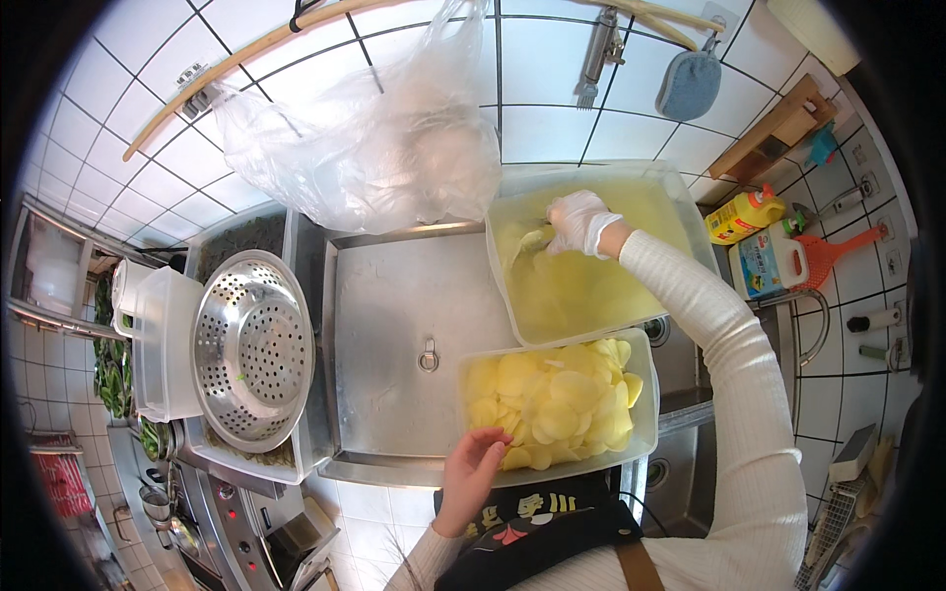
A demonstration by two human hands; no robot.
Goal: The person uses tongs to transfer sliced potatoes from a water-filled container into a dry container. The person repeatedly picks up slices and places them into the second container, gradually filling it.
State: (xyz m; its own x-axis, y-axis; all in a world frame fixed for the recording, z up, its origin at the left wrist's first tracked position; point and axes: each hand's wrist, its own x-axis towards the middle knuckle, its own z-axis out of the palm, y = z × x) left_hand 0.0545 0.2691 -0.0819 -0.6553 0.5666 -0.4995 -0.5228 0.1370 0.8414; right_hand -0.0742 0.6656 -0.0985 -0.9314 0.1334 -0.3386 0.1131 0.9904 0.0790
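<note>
My right hand (584, 223), in a clear disposable glove, reaches into a large translucent plastic tub (517, 314) of cloudy yellowish water. Its fingers are at the water, beside pale slices (531, 242) that look like potato; whether it grips any is hidden. Nearer me, a smaller translucent plastic container (649, 414) holds a heap of thin yellow potato slices (558, 402). My bare left hand (477, 465) is at this container's near left corner, fingers loosely curled, thumb apart, with nothing seen in it.
Both containers sit partly over a stainless steel sink cover (399, 295) with a ring handle (428, 357). A perforated steel colander (253, 351) rests over a tub at left. A filled clear plastic bag (384, 148) hangs behind. Detergent bottles (746, 214) and a faucet (819, 325) stand right.
</note>
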